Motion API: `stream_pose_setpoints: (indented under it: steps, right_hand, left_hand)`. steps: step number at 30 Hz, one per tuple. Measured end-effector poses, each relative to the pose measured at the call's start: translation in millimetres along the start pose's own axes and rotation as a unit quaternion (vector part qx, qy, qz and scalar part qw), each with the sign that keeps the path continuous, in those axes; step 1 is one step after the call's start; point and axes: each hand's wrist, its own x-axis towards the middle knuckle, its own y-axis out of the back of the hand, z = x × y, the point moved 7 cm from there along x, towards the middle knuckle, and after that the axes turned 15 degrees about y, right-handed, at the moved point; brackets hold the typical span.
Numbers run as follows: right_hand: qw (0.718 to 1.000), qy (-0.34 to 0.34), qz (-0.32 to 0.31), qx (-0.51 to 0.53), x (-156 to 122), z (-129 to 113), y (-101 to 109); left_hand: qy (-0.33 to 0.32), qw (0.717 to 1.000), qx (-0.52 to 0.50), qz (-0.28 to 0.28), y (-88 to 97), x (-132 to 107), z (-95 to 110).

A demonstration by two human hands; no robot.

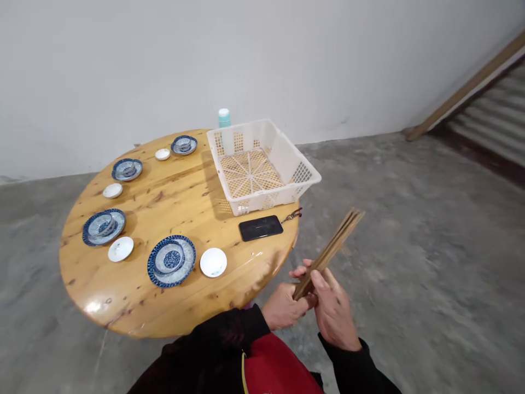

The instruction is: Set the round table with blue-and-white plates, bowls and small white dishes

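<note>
You held a bundle of brown chopsticks (333,244) with both hands, out past the near right edge of the round wooden desk (180,197) and above the concrete floor (410,246). Your left hand (284,307) was closed around the lower end of the bundle from beneath, and your right hand (335,313) was curled over the same end from the other side, back of the hand up, so the two hands met there. The sticks slanted up and away to the right, with their far tips slightly fanned and a little blurred. On the desk, a black phone (261,227) lay nearest your hands, with a small strap (292,215) just beside it at the desk's edge. Behind the phone stood a white plastic basket (293,156), and a bottle with a teal cap (223,117) rose behind that. Four blue-patterned plates, each bearing a bowl, were spread across the left half: the nearest plate (171,260), then a second (104,226), a third (127,169) and the farthest (184,144). A small white dish (213,262) lay just beside the nearest plate, and three more white dishes (120,249) sat near the others.
</note>
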Motion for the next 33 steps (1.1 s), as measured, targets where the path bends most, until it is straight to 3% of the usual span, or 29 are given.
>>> stream_pose_setpoints:
  steps: [4, 7, 10, 13, 17, 20, 22, 25, 28, 33]
  right_hand:
    - [0.999, -0.026, -0.032, 0.033, 29, 7, -29]
    - [0.995, -0.026, -0.089, 0.042, 47, 9, -52]
    - [0.986, -0.030, -0.164, 0.028, 67, 4, -76]
    - [0.974, -0.030, -0.223, 0.017, 98, -14, -96]
    - [0.967, 0.056, -0.244, -0.046, 172, -62, -109]
    - [0.951, 0.119, -0.236, -0.162, 241, -89, -111]
    - [0.936, 0.140, -0.226, -0.229, 286, -93, -113]
    - [0.922, 0.119, -0.232, -0.286, 349, -68, -121]
    - [0.911, 0.056, -0.231, -0.338, 397, -14, -125]
    - [0.877, -0.042, -0.232, -0.419, 435, 77, -115]
  left_hand:
    - [-0.050, 0.997, -0.049, 0.036, 22.5, 16, 18]
    - [-0.048, 0.993, -0.077, 0.078, 40.9, 22, 21]
    - [-0.022, 0.995, -0.064, 0.068, 54.6, 18, 29]
    - [-0.069, 0.993, -0.041, 0.083, 73.9, 4, 47]
    - [-0.123, 0.973, -0.033, 0.192, 110.7, -21, 50]
    - [-0.115, 0.942, 0.003, 0.315, 139.1, -44, 28]
    - [-0.090, 0.913, 0.027, 0.398, 154.3, -62, 4]
    - [-0.037, 0.863, 0.033, 0.503, 166.4, -88, -36]
    - [0.025, 0.829, -0.010, 0.558, 163.4, -105, -72]
    - [0.135, 0.784, -0.099, 0.597, 149.2, -111, -101]
